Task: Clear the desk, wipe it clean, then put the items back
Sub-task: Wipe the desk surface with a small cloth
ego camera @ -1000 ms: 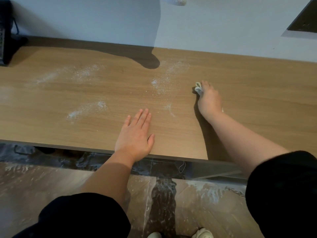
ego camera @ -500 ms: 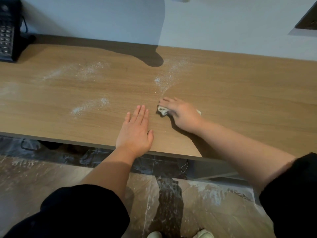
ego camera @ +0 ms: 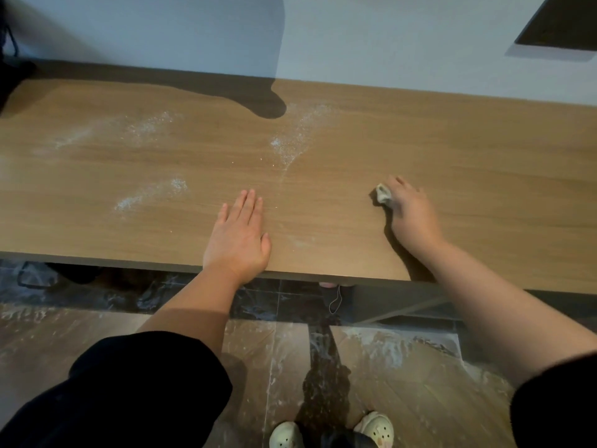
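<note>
Moved since half a second ago: right hand (ego camera: 413,218), with cloth (ego camera: 383,197), has gone from just beside the left hand (ego camera: 239,240) out to the right, and is now well apart from it. Item, right hand: fingers curled over a small pale wad of cloth and pressing it to the desk (ego camera: 484,189); the bunching likely gives a firm wiping pad. Item, left hand: fingers straight and together, palm flat near the front edge, holding nothing, seemingly a brace for the leaning body. Item, white powder (ego camera: 297,140): a streak at centre running toward the wall, a patch (ego camera: 151,194) left of the left hand, and a fainter smear (ego camera: 145,127) further back. The desk right of the streak looks wiped. Item, dark object (ego camera: 13,82) at the far left end, cut by the frame, not identifiable. Judgement: wiping stage under way, left portion outstanding.
</note>
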Motion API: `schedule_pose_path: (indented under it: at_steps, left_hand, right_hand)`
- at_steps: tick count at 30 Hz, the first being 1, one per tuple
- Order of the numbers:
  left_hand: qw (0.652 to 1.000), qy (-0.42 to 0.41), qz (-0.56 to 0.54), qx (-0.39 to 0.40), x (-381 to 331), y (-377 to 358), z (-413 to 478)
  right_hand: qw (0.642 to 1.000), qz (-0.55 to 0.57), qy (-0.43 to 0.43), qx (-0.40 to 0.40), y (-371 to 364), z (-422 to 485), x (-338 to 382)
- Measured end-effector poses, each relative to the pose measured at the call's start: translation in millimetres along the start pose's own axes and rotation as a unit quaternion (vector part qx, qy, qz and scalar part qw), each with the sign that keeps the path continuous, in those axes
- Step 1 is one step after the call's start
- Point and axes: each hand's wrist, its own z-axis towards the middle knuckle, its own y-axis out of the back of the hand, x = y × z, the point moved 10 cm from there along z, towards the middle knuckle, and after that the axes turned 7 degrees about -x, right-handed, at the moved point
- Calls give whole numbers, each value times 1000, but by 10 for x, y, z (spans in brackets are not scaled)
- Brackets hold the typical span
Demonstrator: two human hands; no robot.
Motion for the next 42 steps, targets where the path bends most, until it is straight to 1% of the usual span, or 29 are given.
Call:
schedule_pose_path:
  at_steps: [2, 4, 6, 10, 11, 13, 14, 15, 17, 18, 20, 21, 25, 27, 33, 38, 40, 42]
  left_hand:
    - [1000, -1, -3, -3, 0, 6, 6]
    - [1000, -1, -5, -3, -1, 3, -1]
    - [1000, -1, -6, -4, -2, -1, -2]
    - [1000, 2, -15, -10, 3, 15, 4]
    - [1000, 4, -17, -9, 7, 15, 3]
    - [1000, -3, -18, -9, -2, 14, 0]
    - [1000, -11, -22, -12, -5, 20, -1]
    - [999, -18, -29, -20, 11, 42, 0]
    - [998, -21, -39, -40, 129, 86, 9]
    - [998, -13, -39, -44, 232, 83, 10]
    - [999, 8, -32, -34, 430, 40, -5]
    - [999, 17, -30, -25, 503, 12, -24]
    - [999, 23, -43, -17, 546, -6, -39]
    - [999, 22, -42, -19, 547, -9, -24]
    - [999, 20, -37, -25, 553, -1, -15]
    - [999, 26, -31, -29, 559, 15, -27]
    - [999, 26, -32, -30, 562, 15, -22]
    - [999, 26, -35, -28, 560, 20, -17]
  right_hand:
    - [999, -12, 40, -25, -75, -149, 203]
    - [999, 10, 42, -30, -156, -320, 432]
    - [998, 29, 56, -16, -285, -503, 661]
    - [986, 65, 149, 41, -488, -840, 1146]
    - [983, 85, 147, 63, -483, -875, 1186]
    - [979, 165, 70, 94, -343, -810, 1118]
    - [977, 193, 32, 80, -246, -715, 1002]
    - [978, 206, -3, 40, -114, -585, 852]
    - [983, 167, -56, -51, 84, -337, 469]
    - [987, 124, -69, -71, 90, -253, 318]
    - [995, 43, -69, -65, -16, -212, 196]
    - [996, 24, -64, -61, -99, -220, 195]
    - [995, 30, -47, -82, -207, -176, 412]
    - [997, 29, -26, -69, -287, -103, 554]
    - [995, 62, 75, 1, -588, 98, 1184]
    - [978, 127, 133, 99, -889, 118, 1596]
    - [969, 127, 170, 127, -945, 21, 1641]
    - [964, 128, 184, 145, -965, -152, 1624]
